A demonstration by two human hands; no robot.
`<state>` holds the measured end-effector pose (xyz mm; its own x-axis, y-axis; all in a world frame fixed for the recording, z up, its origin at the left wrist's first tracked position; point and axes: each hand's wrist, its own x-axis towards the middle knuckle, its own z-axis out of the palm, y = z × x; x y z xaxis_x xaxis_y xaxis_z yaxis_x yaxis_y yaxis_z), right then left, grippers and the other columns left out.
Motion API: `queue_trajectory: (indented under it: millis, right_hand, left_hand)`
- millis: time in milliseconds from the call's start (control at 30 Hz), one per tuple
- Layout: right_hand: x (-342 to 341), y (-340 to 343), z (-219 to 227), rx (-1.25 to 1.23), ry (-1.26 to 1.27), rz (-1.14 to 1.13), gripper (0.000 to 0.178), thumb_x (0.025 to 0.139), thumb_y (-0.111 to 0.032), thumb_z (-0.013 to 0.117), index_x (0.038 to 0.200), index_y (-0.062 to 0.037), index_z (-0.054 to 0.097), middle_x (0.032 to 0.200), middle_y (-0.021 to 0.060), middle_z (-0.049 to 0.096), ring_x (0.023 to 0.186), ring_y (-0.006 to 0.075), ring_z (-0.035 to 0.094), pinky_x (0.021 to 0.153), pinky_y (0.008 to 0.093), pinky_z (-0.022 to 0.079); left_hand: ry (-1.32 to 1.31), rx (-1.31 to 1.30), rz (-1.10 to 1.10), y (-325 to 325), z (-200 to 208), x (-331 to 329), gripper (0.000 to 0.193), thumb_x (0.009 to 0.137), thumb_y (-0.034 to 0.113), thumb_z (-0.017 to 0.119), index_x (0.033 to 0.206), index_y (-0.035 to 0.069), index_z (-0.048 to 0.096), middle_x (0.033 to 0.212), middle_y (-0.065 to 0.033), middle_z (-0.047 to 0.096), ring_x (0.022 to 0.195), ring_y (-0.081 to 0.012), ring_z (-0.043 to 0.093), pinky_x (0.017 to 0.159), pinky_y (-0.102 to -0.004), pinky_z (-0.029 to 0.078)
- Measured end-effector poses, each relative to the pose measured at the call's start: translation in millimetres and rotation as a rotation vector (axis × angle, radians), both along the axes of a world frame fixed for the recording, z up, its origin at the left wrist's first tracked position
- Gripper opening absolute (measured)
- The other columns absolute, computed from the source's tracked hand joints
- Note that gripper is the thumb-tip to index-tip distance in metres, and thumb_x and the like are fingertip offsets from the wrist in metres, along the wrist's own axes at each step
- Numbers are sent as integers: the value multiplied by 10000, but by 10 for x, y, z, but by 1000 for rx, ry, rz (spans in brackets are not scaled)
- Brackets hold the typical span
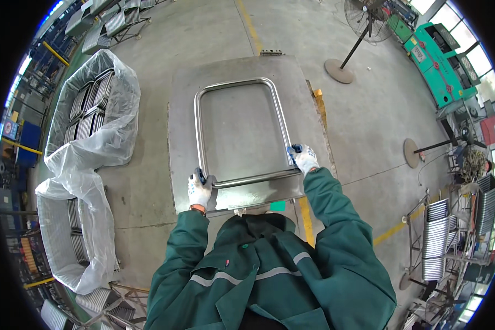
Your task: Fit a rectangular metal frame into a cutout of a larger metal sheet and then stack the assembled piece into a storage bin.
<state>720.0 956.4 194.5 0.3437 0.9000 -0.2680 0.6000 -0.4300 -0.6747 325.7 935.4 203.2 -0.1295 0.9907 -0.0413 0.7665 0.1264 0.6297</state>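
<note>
A bent metal tube frame (pixel 240 83), a rounded rectangle of shiny steel, lies on the grey metal worktable (pixel 184 88) in front of me. My left hand (pixel 199 188), in a white glove with dark fingertips, grips the frame's near left corner. At the near right corner my right hand (pixel 304 158), gloved alike, has its fingers closed round the tube. Both green sleeves come in from below. The parts of the tube under my fingers are hidden.
Two bins lined with clear plastic (pixel 127 82) stand on the left, holding stacked metal tubes. A pedestal fan (pixel 340 70) is at the far right, near a green machine (pixel 437 66). Racks of metal tubes (pixel 434 242) stand at the near right.
</note>
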Motion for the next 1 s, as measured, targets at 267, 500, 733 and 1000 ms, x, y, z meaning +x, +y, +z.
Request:
queue_trajectory:
  millis: [267, 500, 733, 1000]
  right_hand:
    - [121, 11, -75, -44, 77, -4, 346, 783, -341, 703, 951, -39, 698, 840, 90, 712, 751, 248, 661, 707, 332, 523]
    - [2, -201, 292, 31, 547, -157, 332, 799, -236, 720, 963, 48, 669, 826, 86, 689, 696, 164, 612, 674, 262, 516]
    - [68, -294, 143, -16, 473, -257, 330, 781, -190, 741, 999, 36, 639, 807, 81, 679, 659, 144, 615, 648, 243, 507]
    - [-38, -173, 276, -215, 479, -267, 316, 751, -166, 757, 969, 14, 616, 749, 54, 655, 613, 141, 586, 600, 243, 494]
  left_hand:
    - [88, -81, -81, 192, -69, -107, 540, 765, 258, 703, 1232, 59, 520, 1040, -207, 573, 844, -371, 589, 749, -434, 489]
    - [318, 132, -215, 1203, -258, 65, 762, 829, 305, 580, 1433, -9, 239, 1343, -334, 379, 1117, -501, 468, 907, -546, 417]
    - [415, 113, -294, 2724, -145, 463, 788, 819, 329, 547, 1442, -4, 198, 1412, -308, 299, 1201, -484, 419, 893, -582, 427]
    - [519, 264, -322, 3391, -437, 327, 678, 858, 371, 506, 1403, 19, 309, 1310, -259, 460, 1051, -437, 547, 836, -509, 487]
